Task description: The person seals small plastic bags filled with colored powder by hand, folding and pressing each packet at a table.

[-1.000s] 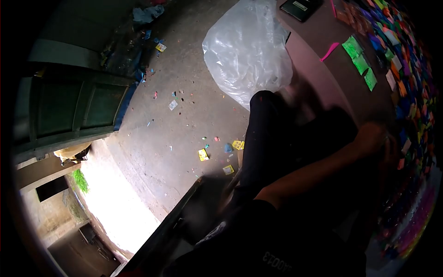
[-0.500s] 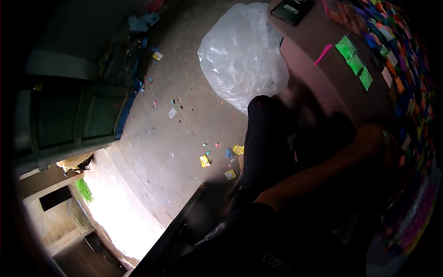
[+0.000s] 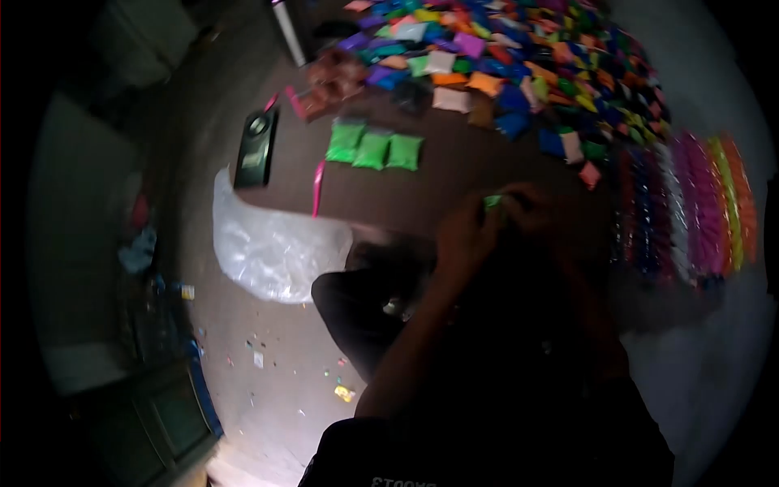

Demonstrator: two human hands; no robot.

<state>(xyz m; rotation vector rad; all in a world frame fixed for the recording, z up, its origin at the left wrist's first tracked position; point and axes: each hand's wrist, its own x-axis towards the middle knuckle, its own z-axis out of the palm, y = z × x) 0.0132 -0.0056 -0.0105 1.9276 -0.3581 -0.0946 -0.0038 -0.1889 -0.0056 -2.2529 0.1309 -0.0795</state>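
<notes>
In the dim light over the table's near side, my left hand (image 3: 469, 231) is closed, with a small bit of a green packet (image 3: 492, 200) showing at its fingertips. My right hand (image 3: 527, 204) meets it from the other side, its fingers bent in against the same green bit. Most of what lies between the hands is hidden in shadow. Left of them, three bright green packets (image 3: 372, 151) lie side by side on the brown table (image 3: 454, 174). A pink strip (image 3: 318, 188) rests below these packets near the table's edge.
Many colourful small packets (image 3: 487, 61) are heaped at the back. Long coloured strips of packets (image 3: 686, 211) lie at right. A dark flat device (image 3: 256, 146), perhaps a scale, sits at the left edge. A clear plastic bag (image 3: 276, 252) stands below; litter dots the floor (image 3: 276, 390).
My view has swung from the floor and doorway to the table. Both hands now show together near the middle; earlier one forearm reached right and the doorway light was in view.
</notes>
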